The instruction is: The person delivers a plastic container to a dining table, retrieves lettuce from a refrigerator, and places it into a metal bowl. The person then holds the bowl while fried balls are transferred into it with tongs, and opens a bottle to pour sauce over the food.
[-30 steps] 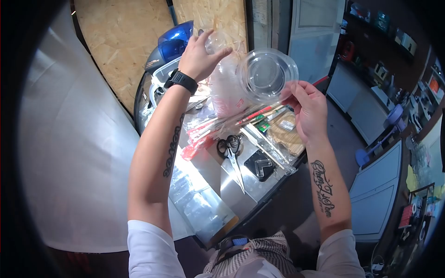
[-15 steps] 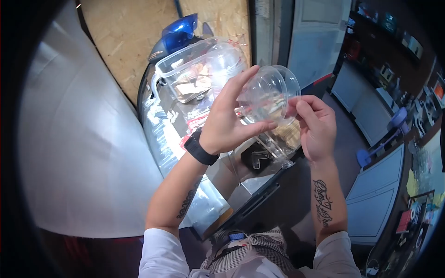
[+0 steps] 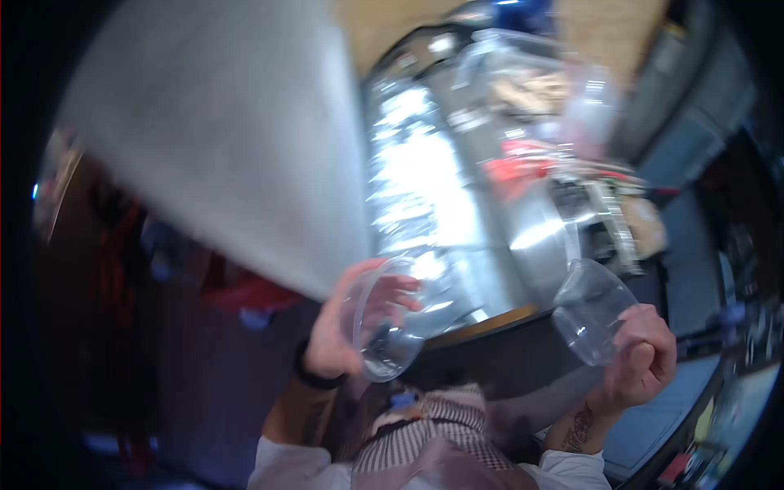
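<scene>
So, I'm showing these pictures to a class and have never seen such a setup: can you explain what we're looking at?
There's no machine: these are a person's two bare hands. Every picture comes from one camera worn on the head, looking forward and down.

The left hand holds a clear plastic bowl from the side; the right hand holds another clear plastic container near its edge. The two containers are apart.

Beyond them is a shiny work surface. On it are a clear bin with pale tan pieces inside, and some red packaging. The picture is blurred, so smaller items are hard to name.
</scene>
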Available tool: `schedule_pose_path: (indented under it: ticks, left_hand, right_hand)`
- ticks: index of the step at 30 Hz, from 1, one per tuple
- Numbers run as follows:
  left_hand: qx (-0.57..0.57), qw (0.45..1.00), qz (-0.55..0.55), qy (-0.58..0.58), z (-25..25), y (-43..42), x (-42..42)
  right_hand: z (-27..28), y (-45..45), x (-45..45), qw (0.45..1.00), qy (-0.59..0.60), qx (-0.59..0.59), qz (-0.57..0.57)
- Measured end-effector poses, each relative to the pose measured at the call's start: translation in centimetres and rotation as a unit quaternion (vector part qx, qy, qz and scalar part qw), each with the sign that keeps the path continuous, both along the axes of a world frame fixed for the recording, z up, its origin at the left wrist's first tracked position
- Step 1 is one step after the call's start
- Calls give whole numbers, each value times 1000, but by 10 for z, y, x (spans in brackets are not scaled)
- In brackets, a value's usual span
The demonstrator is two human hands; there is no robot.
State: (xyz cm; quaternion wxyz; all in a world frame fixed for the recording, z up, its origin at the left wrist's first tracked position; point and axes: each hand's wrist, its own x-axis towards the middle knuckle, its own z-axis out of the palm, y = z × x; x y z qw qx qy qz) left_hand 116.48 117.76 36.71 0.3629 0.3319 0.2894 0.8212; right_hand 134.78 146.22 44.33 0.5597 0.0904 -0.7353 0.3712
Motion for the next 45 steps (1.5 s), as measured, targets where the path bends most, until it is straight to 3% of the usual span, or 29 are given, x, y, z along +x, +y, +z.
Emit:
schedule_pose_path:
  ticks: [3, 5, 7, 8, 9, 11, 12, 16, 22, 25, 27, 31, 32, 35, 36, 40, 43, 45]
  left_hand:
    - [80, 983, -39, -159, -44, -99, 24]
    - [104, 970, 69, -210, -68, -168, 41]
    - [26, 952, 202, -229, -92, -243, 47]
    - [67, 947, 226, -219, -107, -278, 50]
    - [32, 934, 258, -246, -112, -312, 49]
    - [-33, 902, 315, -294, -115, -375, 50]
    - [12, 907, 334, -256, -129, -403, 51]
    - [10, 869, 399, -292, -138, -524, 34]
    - [-48, 842, 497, -203, -196, -722, -28]
    - [-126, 783, 535, -291, -211, -843, -59]
    - [-272, 716, 573, -291, -220, -915, -69]
    - [-516, 637, 538, -198, -219, -1037, -99]
    - [-576, 607, 524, -158, -217, -1060, -111]
    - [-584, 592, 548, -89, -225, -1135, -160]
    - [-557, 588, 571, -132, -221, -1158, -187]
    - [-610, 578, 530, -114, -249, -1284, -316]
    - [-634, 613, 471, -14, -210, -1373, -437]
    - [-634, 633, 439, 65, -209, -1425, -512]
  right_hand:
    - [-37, -122, -45, 967, -112, -190, 132]
    - [-71, -205, -73, 974, -126, -100, 163]
    - [-94, -295, -96, 979, -137, 1, 154]
    - [-98, -337, -107, 963, -172, 66, 195]
    - [-105, -382, -123, 939, -199, 44, 278]
    - [-122, -469, -145, 908, -231, 149, 316]
    - [-130, -510, -155, 887, -250, 132, 364]
    - [-153, -643, -196, 802, -325, 132, 483]
    - [-200, -845, -309, 733, -322, 142, 583]
    - [-227, -970, -382, 680, -440, 105, 577]
    - [-259, -1058, -435, 630, -509, 85, 580]
    - [-287, -1224, -537, 579, -569, 53, 581]
    - [-285, -1255, -563, 584, -563, 63, 582]
    - [-275, -1358, -657, 619, -523, 87, 580]
    - [-274, -1382, -690, 633, -511, 102, 572]
    - [-299, -1459, -834, 684, -518, 134, 496]
    - [-281, -1496, -931, 675, -602, 18, 427]
    - [-254, -1508, -997, 770, -487, 132, 391]
